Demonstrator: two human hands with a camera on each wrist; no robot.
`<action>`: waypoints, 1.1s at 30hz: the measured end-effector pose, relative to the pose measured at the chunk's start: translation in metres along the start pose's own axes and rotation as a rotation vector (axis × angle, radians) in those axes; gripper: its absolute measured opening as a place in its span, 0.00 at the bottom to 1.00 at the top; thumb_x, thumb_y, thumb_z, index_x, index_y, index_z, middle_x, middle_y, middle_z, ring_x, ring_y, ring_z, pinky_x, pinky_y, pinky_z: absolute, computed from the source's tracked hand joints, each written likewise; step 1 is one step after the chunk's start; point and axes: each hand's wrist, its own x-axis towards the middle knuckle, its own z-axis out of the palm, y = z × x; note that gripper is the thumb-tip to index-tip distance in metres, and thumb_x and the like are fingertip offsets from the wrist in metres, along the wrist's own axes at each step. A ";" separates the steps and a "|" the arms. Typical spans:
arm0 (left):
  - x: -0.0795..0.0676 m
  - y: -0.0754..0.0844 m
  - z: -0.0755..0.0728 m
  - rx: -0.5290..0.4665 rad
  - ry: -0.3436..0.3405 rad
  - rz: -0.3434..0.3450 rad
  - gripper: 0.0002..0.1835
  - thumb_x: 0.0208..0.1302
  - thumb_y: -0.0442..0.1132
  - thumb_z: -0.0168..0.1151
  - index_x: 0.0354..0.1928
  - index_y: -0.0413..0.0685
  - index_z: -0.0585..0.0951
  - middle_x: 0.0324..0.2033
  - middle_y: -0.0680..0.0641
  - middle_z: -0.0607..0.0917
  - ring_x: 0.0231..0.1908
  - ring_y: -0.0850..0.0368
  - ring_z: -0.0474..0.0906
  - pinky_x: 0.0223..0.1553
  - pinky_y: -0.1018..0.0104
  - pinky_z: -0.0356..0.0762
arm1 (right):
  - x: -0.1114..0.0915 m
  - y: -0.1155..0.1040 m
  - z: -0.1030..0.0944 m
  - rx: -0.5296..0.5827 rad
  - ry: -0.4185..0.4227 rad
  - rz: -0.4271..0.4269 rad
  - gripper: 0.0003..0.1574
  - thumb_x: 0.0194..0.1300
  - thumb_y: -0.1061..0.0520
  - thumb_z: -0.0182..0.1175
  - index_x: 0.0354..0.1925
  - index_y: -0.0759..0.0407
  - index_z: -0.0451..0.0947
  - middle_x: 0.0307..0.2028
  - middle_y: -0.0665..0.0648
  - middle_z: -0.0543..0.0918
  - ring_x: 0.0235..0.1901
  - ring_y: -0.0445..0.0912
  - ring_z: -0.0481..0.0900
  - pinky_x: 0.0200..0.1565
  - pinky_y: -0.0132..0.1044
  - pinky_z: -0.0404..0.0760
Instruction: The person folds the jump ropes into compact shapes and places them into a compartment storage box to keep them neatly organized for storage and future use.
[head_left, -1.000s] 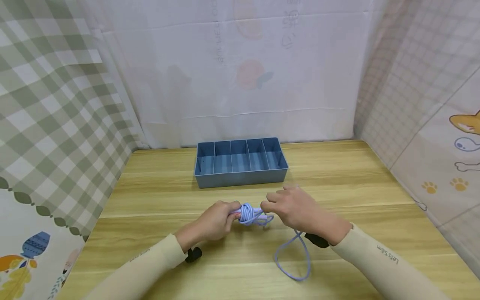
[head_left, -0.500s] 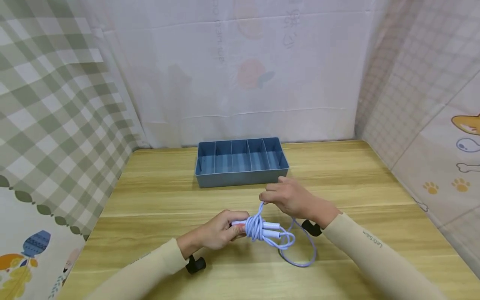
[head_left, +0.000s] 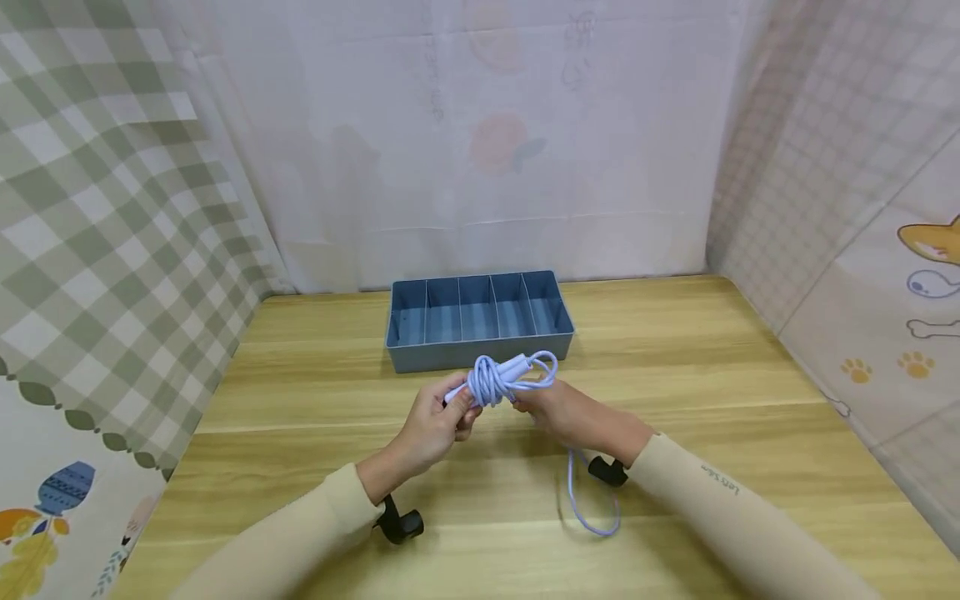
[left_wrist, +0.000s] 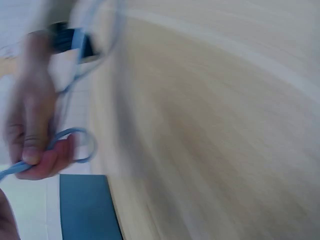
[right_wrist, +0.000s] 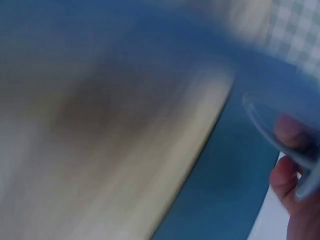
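Observation:
A lavender jump rope [head_left: 489, 382] is bundled up, its cord wound round its handles. My left hand [head_left: 431, 421] grips the bundle at its left end, thumb on top. On the bundle's right side my right hand [head_left: 573, 412] pinches the cord, partly hidden behind it in the head view. The left wrist view shows that right hand [left_wrist: 37, 110] with the cord between thumb and fingers. From it a loose loop of cord [head_left: 617, 521] hangs down over the table. Fingers [right_wrist: 284, 172] beside blurred cord show at the right edge of the right wrist view.
Behind the hands stands a blue-grey box [head_left: 480, 354] with several compartments, on a wooden table [head_left: 300, 400]. A white cloth [head_left: 322, 208] hangs at the back, with patterned cloths on both sides. Black wrist-camera mounts [head_left: 401, 527] sit under the forearms.
The bundle has turned, its right end now tilting up, and has risen nearer the box. My right hand has gone from above the bundle to below and behind its right end.

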 end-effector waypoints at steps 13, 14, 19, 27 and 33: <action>0.007 -0.002 0.004 0.075 0.269 -0.120 0.11 0.80 0.29 0.46 0.44 0.28 0.76 0.22 0.48 0.71 0.18 0.62 0.63 0.18 0.73 0.63 | -0.001 -0.015 0.010 -0.128 0.065 -0.034 0.20 0.70 0.66 0.62 0.26 0.53 0.66 0.20 0.42 0.65 0.22 0.35 0.63 0.36 0.36 0.64; 0.007 -0.002 0.004 0.088 0.274 -0.119 0.11 0.80 0.30 0.46 0.44 0.28 0.76 0.21 0.48 0.71 0.17 0.62 0.63 0.17 0.72 0.63 | -0.001 -0.016 0.010 -0.077 0.045 -0.003 0.20 0.71 0.66 0.61 0.25 0.54 0.66 0.20 0.42 0.64 0.21 0.35 0.62 0.34 0.35 0.65; 0.012 -0.004 -0.002 0.187 0.364 -0.076 0.11 0.79 0.30 0.49 0.40 0.30 0.77 0.21 0.49 0.72 0.18 0.63 0.65 0.16 0.73 0.64 | -0.008 -0.026 0.010 0.200 -0.078 0.214 0.18 0.78 0.65 0.52 0.27 0.57 0.69 0.21 0.44 0.66 0.22 0.34 0.64 0.24 0.29 0.70; 0.016 -0.008 -0.011 0.374 0.465 -0.030 0.09 0.75 0.25 0.53 0.35 0.31 0.81 0.27 0.44 0.79 0.28 0.60 0.74 0.28 0.74 0.75 | -0.017 -0.043 0.010 0.197 -0.155 0.252 0.18 0.77 0.64 0.53 0.27 0.53 0.70 0.23 0.43 0.67 0.24 0.34 0.65 0.28 0.30 0.70; 0.015 -0.012 -0.017 0.569 0.486 0.051 0.08 0.71 0.25 0.58 0.32 0.36 0.81 0.23 0.47 0.78 0.24 0.61 0.71 0.24 0.71 0.71 | -0.023 -0.051 0.005 -0.005 -0.190 0.134 0.17 0.76 0.62 0.57 0.29 0.50 0.68 0.24 0.41 0.66 0.25 0.35 0.64 0.32 0.31 0.70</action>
